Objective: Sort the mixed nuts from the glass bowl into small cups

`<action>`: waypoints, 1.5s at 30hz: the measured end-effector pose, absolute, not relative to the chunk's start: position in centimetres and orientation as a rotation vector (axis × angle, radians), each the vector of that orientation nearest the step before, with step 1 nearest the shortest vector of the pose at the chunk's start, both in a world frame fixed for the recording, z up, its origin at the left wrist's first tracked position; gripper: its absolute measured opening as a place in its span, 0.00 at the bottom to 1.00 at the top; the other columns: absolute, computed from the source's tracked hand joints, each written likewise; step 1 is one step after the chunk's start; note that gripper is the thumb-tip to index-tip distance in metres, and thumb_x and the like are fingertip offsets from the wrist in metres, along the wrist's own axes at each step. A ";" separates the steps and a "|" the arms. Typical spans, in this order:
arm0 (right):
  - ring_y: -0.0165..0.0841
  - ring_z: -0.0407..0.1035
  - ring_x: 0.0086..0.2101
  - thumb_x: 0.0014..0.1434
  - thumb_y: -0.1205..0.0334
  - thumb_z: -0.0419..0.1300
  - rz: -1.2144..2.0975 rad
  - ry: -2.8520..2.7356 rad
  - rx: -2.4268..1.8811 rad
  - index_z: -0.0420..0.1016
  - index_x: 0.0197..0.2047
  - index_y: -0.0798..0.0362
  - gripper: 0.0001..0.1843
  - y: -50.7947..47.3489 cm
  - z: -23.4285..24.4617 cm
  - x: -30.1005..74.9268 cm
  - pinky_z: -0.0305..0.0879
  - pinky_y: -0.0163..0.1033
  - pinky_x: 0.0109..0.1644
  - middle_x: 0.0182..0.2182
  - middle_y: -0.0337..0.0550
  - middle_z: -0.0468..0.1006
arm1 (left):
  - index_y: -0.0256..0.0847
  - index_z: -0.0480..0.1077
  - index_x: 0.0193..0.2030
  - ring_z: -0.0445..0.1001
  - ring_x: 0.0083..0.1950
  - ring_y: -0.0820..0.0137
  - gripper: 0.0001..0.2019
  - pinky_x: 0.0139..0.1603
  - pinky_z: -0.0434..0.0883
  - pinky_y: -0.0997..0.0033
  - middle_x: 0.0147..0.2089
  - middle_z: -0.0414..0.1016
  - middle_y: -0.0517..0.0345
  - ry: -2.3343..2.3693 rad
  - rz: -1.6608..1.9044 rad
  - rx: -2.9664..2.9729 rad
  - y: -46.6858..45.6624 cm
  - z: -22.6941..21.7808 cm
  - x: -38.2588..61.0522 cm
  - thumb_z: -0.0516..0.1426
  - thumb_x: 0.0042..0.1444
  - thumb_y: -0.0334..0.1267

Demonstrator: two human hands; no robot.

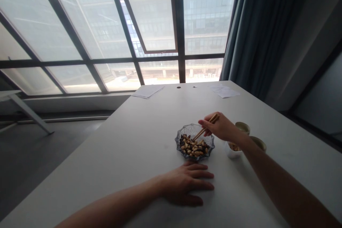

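Slantwise, wooden chopsticks [205, 128] enter a scalloped glass bowl [185, 131].

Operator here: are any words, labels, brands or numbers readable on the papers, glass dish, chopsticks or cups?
Nothing is readable. Any print on the left paper and right paper is too small and blurred to read; the glass dish, chopsticks and cups show no legible markings.

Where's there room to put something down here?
Left of the glass bowl, the white table has open room, up to the papers. It's crowded right of the bowl, where the right hand and chopsticks meet small cups.
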State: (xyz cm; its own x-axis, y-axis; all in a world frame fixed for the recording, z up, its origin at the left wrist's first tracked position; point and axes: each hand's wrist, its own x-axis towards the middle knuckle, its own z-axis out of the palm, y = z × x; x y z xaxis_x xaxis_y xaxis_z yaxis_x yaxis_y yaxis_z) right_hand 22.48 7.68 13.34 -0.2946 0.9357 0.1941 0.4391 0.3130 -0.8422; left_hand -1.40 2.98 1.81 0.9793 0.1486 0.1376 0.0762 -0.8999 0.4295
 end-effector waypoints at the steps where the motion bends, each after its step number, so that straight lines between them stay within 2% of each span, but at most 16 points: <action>1: 0.41 0.81 0.25 0.63 0.38 0.62 0.894 -1.864 -1.216 0.70 0.24 0.53 0.28 7.8 13.2 22.5 0.72 0.34 0.25 0.20 0.45 0.79 | 0.48 0.65 0.70 0.58 0.76 0.51 0.27 0.74 0.56 0.51 0.75 0.63 0.54 0.160 0.234 2.690 3.0 1.8 -1.4 0.56 0.68 0.54; 12: 0.41 0.81 0.24 0.61 0.40 0.65 0.865 -1.714 -1.287 0.77 0.26 0.57 0.27 7.8 13.1 22.1 0.77 0.36 0.26 0.23 0.50 0.82 | 0.50 0.65 0.71 0.58 0.75 0.52 0.27 0.75 0.56 0.51 0.75 0.63 0.55 0.169 0.237 2.687 2.9 1.9 -1.4 0.56 0.68 0.54; 23: 0.40 0.81 0.24 0.58 0.36 0.67 0.796 -1.620 -1.287 0.80 0.30 0.57 0.28 5.8 16.8 25.2 0.77 0.35 0.26 0.24 0.50 0.83 | 0.50 0.65 0.71 0.58 0.76 0.51 0.28 0.75 0.55 0.51 0.75 0.62 0.54 0.169 0.242 2.669 2.9 1.8 -1.4 0.56 0.68 0.54; 28: 0.39 0.81 0.25 0.63 0.41 0.64 0.837 -1.807 -1.258 0.77 0.29 0.55 0.24 6.3 15.3 23.3 0.76 0.34 0.27 0.21 0.45 0.81 | 0.49 0.65 0.71 0.58 0.76 0.51 0.27 0.75 0.55 0.50 0.75 0.62 0.55 0.175 0.223 2.681 2.9 2.0 -1.4 0.56 0.68 0.54; 33: 0.42 0.82 0.26 0.62 0.39 0.64 0.918 -1.777 -1.246 0.71 0.26 0.53 0.27 7.2 13.5 21.8 0.78 0.37 0.27 0.20 0.44 0.79 | 0.49 0.65 0.71 0.58 0.76 0.51 0.28 0.74 0.56 0.49 0.75 0.62 0.55 0.174 0.212 2.684 2.9 2.0 -1.4 0.56 0.68 0.54; 40: 0.43 0.82 0.26 0.60 0.36 0.64 0.922 -1.756 -1.239 0.72 0.25 0.53 0.28 7.6 12.7 21.9 0.78 0.38 0.27 0.20 0.45 0.80 | 0.50 0.65 0.71 0.58 0.76 0.51 0.28 0.75 0.54 0.50 0.75 0.62 0.55 0.176 0.236 2.670 2.9 1.7 -1.4 0.56 0.68 0.55; 45: 0.43 0.82 0.27 0.60 0.35 0.64 0.911 -1.767 -1.287 0.76 0.27 0.56 0.29 7.5 12.9 21.7 0.78 0.38 0.29 0.23 0.50 0.82 | 0.49 0.65 0.71 0.58 0.76 0.52 0.28 0.75 0.54 0.51 0.75 0.62 0.55 0.166 0.257 2.666 2.9 1.5 -1.4 0.56 0.68 0.55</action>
